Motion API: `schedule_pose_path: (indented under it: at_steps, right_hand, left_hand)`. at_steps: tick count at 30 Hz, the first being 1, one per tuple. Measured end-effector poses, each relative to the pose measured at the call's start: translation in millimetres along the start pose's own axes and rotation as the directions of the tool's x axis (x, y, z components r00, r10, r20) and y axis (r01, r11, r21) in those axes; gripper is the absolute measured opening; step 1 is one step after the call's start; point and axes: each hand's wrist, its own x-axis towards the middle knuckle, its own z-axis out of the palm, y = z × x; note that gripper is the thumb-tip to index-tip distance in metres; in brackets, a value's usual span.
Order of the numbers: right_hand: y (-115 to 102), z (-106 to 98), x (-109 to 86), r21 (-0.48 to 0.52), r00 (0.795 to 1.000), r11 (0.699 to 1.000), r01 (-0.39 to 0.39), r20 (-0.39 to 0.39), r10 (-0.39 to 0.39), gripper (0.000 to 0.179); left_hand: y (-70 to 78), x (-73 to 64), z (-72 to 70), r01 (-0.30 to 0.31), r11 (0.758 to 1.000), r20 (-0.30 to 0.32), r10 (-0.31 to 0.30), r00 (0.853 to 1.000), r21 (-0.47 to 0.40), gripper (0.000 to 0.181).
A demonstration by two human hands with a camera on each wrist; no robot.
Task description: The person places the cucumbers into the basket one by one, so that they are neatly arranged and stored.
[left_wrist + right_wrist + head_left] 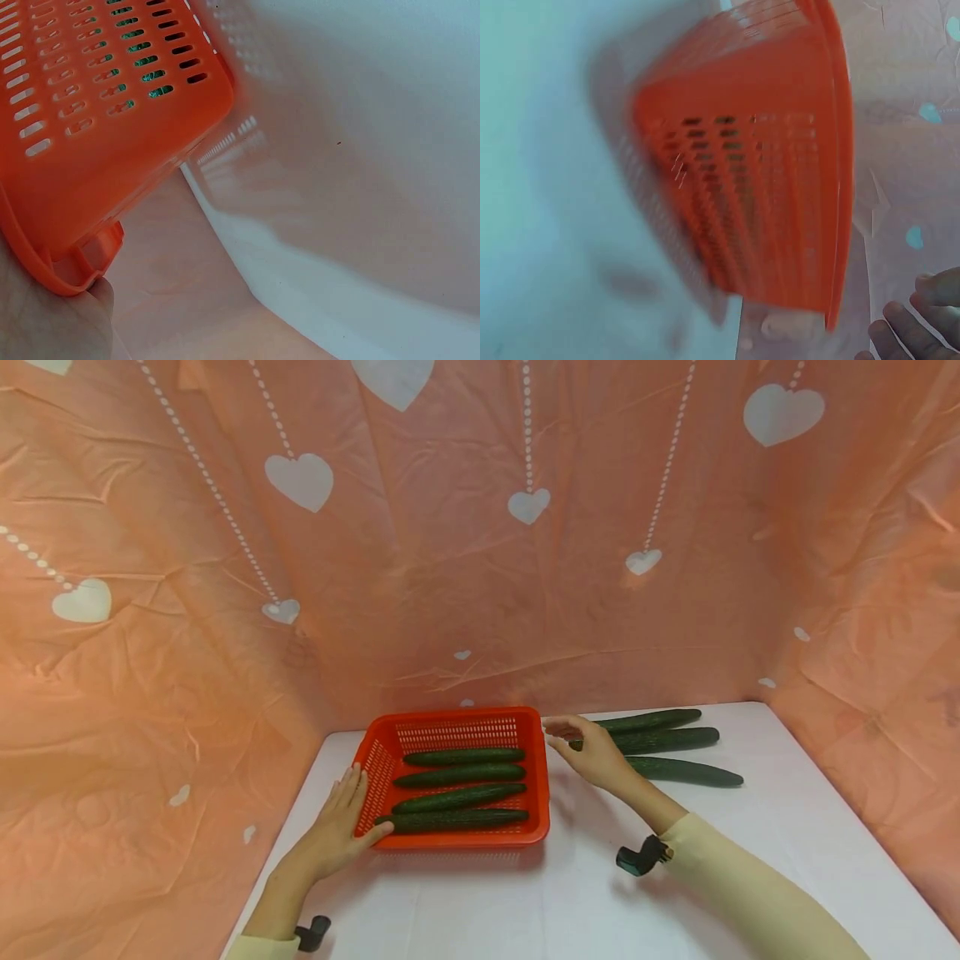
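A red plastic basket [480, 841] stands on the table with several dark green cucumbers [459, 775] lying side by side in it. My left hand [333, 827] rests on the basket's left rim, fingers stretched along it and thumb over the front corner. In the left wrist view, part of that hand [52, 322] shows at the rim of the basket [127, 154]. Just beyond the basket's right rim, my right hand [594, 758] hovers with loosely bent fingers and holds nothing. The right wrist view catches its fingertips [904, 330] beside the basket [802, 195].
Three more cucumbers [667, 741] lie on the white table [465, 902] to the right, partly behind my right hand. Orange cloth [450, 585] printed with white hearts hangs behind and along both sides.
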Motion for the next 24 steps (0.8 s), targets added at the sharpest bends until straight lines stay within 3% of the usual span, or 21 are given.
schedule_pose_path:
  at_steps: [5,15,24]
  right_hand:
    - [14,-22,-17.2,-0.045,0.999,0.998,-0.033,-0.007,0.033,0.03]
    - [39,-63,-48.4,-0.157,0.999,0.987,0.029,-0.027,-0.033,0.034]
    - [57,-100,-73.9,-0.27,0.998,0.963,0.013,-0.058,-0.03,0.034]
  left_hand:
    - [-0.8,0.3,0.8,0.009,1.0,0.01,-0.009,1.0,-0.007,0.109]
    - [-0.9,0.6,0.4,0.022,1.0,0.018,-0.022,1.0,-0.021,0.11]
    - [-1.4,-0.1,0.7,0.016,1.0,0.014,-0.016,1.0,-0.015,0.109]
